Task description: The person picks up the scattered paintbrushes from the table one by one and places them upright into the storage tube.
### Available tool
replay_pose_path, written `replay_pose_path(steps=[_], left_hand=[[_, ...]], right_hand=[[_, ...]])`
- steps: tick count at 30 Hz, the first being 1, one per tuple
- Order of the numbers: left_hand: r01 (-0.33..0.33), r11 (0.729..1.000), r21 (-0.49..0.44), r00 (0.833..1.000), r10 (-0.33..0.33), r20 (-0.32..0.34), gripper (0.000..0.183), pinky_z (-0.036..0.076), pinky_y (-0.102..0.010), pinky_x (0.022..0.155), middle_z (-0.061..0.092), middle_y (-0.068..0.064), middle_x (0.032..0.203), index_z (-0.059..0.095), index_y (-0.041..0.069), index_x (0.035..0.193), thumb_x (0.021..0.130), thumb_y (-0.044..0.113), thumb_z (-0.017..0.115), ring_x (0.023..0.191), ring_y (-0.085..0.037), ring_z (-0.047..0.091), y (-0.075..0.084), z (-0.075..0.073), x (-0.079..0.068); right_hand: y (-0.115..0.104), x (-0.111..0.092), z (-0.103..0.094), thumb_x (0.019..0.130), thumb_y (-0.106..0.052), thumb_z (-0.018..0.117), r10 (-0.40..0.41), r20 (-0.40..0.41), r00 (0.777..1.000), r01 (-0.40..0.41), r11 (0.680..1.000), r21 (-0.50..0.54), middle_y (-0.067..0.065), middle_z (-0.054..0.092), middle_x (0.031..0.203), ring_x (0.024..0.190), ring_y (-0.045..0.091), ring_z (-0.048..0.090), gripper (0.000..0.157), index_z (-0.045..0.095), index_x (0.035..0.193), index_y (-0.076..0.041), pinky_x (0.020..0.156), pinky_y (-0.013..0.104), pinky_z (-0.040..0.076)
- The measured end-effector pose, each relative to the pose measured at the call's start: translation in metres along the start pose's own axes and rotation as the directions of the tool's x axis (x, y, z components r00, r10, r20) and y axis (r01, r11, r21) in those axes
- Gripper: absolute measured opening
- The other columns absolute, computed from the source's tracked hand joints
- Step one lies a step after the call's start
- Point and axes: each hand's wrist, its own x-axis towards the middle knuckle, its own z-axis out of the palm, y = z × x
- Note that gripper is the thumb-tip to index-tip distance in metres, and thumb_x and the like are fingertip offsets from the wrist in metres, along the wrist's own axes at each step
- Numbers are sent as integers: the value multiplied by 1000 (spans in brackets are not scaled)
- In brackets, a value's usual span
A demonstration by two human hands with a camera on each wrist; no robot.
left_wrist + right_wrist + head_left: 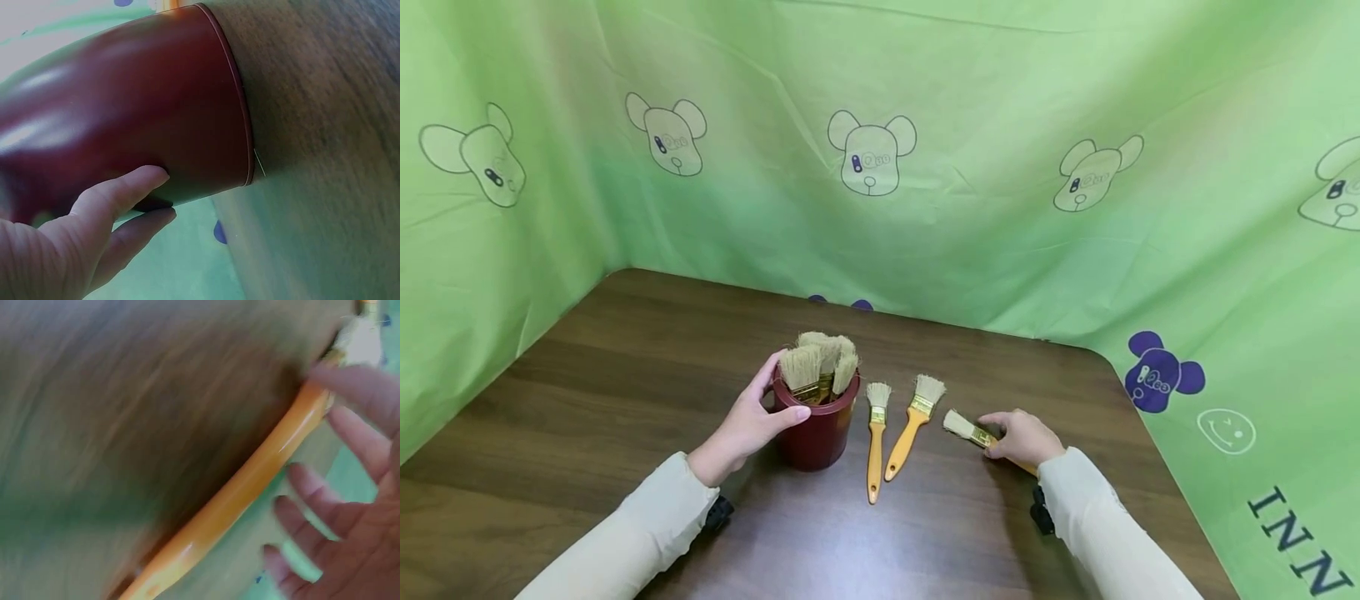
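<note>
My left hand (752, 421) holds a dark red pot (812, 437) by its upper side, thumb in front near the rim and fingers at the far left. Several paintbrushes (820, 362) stand in it, pale bristles up, handles hidden inside. In the left wrist view, the smooth wall of the pot (137, 106) fills much of the picture. Further right, my right hand (1026, 437) pinches a paintbrush (966, 427) just below its metal band with thumb and forefinger. In the right wrist view, its orange handle (231, 494) runs past the other fingers, which are spread apart.
Between the hands, a narrow paintbrush (876, 450) and a wider paintbrush (910, 433) lie on the brown wooden table (625, 375), bristles pointing away. Green cloth (970, 242) with printed bear heads hangs behind the table and along both sides.
</note>
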Motion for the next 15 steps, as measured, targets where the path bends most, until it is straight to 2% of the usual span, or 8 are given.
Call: replay_pose_path(steps=[2, 3, 5, 12, 15], left_hand=[[1, 1000, 1, 1000, -1, -3, 81, 37, -49, 99, 35, -19, 146, 24, 9, 151, 84, 7, 70, 132, -37, 32, 0, -1, 0], [3, 1000, 1, 1000, -3, -3, 82, 37, -49, 99, 35, -19, 146, 24, 9, 151, 84, 7, 70, 132, -36, 32, 0, -1, 0], [4, 1000, 2, 1000, -4, -3, 82, 36, -49, 99, 35, -19, 147, 23, 8, 151, 83, 7, 70, 132, -36, 32, 0, -1, 0], [6, 1000, 8, 1000, -6, 9, 82, 37, -50, 99, 35, -19, 146, 23, 9, 151, 84, 8, 71, 132, -37, 32, 0, -2, 0], [13, 1000, 10, 1000, -13, 9, 83, 36, -51, 99, 35, -19, 146, 23, 9, 151, 84, 8, 70, 132, -37, 32, 1, -2, 1]], right_hand=[[2, 0, 1, 70, -21, 80, -39, -42, 998, 38, 999, -17, 16, 62, 96, 86, 28, 56, 55, 64, 120, -1, 71, 41, 47], [2, 0, 2, 70, -26, 82, -50, -64, 997, 49, 999, -19, 15, 61, 101, 91, 29, 57, 57, 65, 119, -2, 74, 44, 47], [4, -1, 4, 70, -30, 82, -50, -85, 995, 52, 998, 22, 15, 60, 103, 95, 32, 57, 61, 64, 121, -1, 78, 47, 47], [13, 0, 13, 71, -24, 84, -44, -87, 995, 60, 979, 196, 20, 62, 107, 102, 35, 56, 64, 61, 122, 6, 86, 47, 43], [12, -1, 14, 70, -20, 85, -18, -70, 997, 33, 972, 231, 15, 64, 98, 92, 29, 57, 61, 62, 119, 8, 80, 41, 44]])
